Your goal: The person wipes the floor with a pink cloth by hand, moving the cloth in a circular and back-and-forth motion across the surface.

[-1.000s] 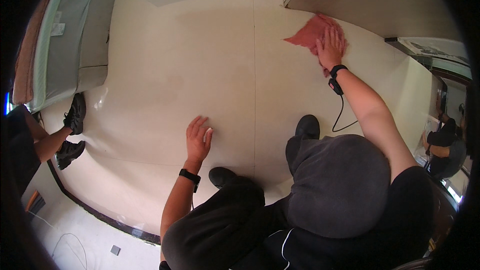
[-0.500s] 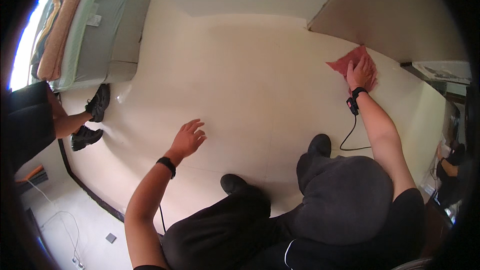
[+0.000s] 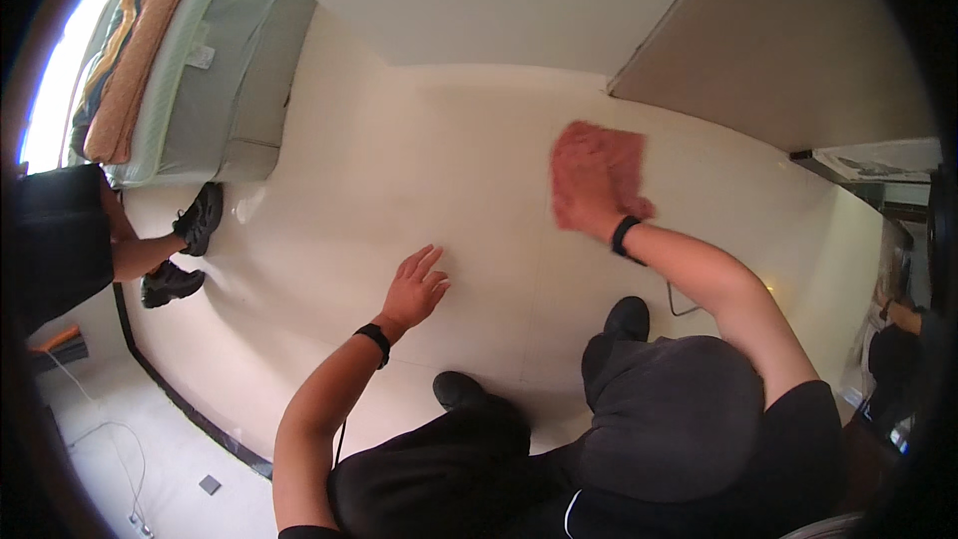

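My right hand (image 3: 595,202) presses on a red cloth (image 3: 623,155) on the pale, glossy floor (image 3: 469,170), ahead of my right foot. The hand is smeared by motion, and its fingers blend into the cloth, which spreads out past them to the right. My left hand (image 3: 415,289) hovers over the floor to the left of the cloth, fingers apart and nothing in it. Each wrist wears a black band.
A white panel (image 3: 499,0) and a brown panel (image 3: 778,50) bound the floor ahead. At the far left stands a bed (image 3: 235,70), with another person's leg and black shoes (image 3: 200,220) beside it. My shoes (image 3: 627,317) rest close to me. A cable (image 3: 681,309) trails near my right arm.
My right hand has swept the red cloth leftward and slightly nearer, away from the brown panel. My left hand has shifted a little to the right, still with its fingers apart.
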`<state>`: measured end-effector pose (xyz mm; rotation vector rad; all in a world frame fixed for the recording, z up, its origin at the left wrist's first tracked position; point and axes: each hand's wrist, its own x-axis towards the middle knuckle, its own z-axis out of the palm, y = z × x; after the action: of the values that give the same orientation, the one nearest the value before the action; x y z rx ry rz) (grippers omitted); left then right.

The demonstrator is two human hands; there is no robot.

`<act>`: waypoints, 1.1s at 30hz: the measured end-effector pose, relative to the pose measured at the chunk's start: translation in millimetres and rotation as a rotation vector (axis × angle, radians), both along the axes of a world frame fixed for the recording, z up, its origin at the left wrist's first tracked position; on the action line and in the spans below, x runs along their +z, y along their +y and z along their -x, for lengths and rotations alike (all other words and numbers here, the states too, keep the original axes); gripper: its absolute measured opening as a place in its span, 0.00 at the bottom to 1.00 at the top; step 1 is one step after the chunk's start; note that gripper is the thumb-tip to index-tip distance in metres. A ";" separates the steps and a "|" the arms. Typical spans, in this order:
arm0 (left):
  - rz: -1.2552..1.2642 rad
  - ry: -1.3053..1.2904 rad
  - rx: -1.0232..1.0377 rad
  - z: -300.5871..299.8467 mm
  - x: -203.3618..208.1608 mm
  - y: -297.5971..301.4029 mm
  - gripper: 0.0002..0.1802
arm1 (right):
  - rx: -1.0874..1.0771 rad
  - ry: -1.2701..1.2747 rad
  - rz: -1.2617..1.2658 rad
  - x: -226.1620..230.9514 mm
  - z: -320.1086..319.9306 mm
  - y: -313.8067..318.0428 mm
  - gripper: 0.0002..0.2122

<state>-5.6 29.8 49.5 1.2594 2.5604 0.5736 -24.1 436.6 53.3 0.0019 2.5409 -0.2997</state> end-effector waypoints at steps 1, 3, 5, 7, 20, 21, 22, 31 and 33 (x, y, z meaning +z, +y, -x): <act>-0.003 0.015 0.007 2.4 -2.3 4.7 0.08 | 0.101 0.078 0.089 -5.0 -8.3 -11.9 0.32; -0.030 0.003 -0.015 -4.2 -9.3 18.7 0.08 | 0.294 0.486 0.340 -39.9 -53.1 -26.9 0.33; -0.038 -0.084 0.071 -11.0 -10.6 14.6 0.07 | 0.478 0.484 0.299 -37.3 -62.0 -61.0 0.36; -0.022 -0.123 0.042 -20.0 -11.8 19.3 0.07 | 0.535 0.498 0.236 -36.4 -68.3 -65.6 0.36; 0.055 -0.100 -0.155 -33.5 -16.3 21.9 0.09 | 0.000 0.574 0.137 -47.0 -37.3 108.6 0.31; 0.051 -0.106 -0.163 -33.8 -16.6 21.9 0.09 | -0.007 0.568 0.131 -46.0 -38.6 117.1 0.31; 0.059 -0.104 -0.159 -34.1 -16.5 21.9 0.09 | 0.039 0.580 0.116 -44.6 -40.5 125.4 0.29; 0.102 -0.092 -0.164 -33.4 -16.8 15.2 0.09 | -0.220 0.728 -0.126 -63.5 -51.3 161.6 0.29; 0.107 -0.101 -0.174 -32.1 -15.8 11.8 0.09 | -0.243 0.712 -0.152 -65.6 -52.6 183.0 0.30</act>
<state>26.4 41.7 33.6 1.3623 2.3370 0.4458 28.5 619.5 -12.3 0.3166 3.2729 -0.2235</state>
